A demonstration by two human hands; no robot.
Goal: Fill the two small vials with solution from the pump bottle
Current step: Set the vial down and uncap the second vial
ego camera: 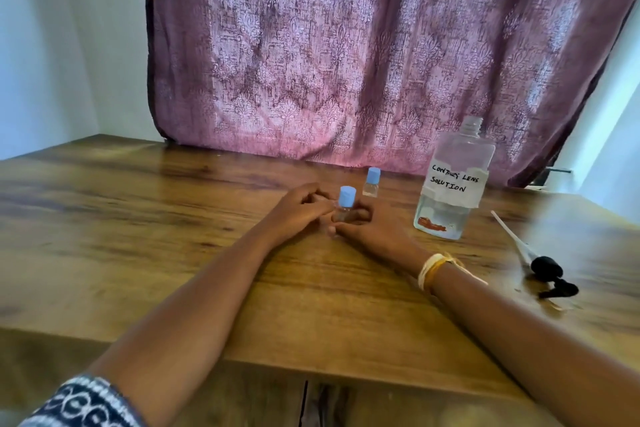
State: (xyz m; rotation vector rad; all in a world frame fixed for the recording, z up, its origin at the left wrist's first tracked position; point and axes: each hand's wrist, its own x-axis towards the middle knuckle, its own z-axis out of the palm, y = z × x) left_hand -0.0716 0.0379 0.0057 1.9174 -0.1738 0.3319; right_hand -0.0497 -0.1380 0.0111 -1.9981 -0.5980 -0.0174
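Observation:
Two small clear vials with blue caps stand upright on the wooden table. The near vial sits between my two hands. My left hand curls against its left side and my right hand wraps its base from the right. The far vial stands free just behind. To the right stands the clear bottle, labelled "contact lens solution", with its neck uncapped and a little liquid at the bottom. Its black pump head with a white tube lies on the table further right.
A purple patterned curtain hangs right behind the table's far edge. White walls flank it. The table's near edge runs below my forearms. A yellow thread band circles my right wrist.

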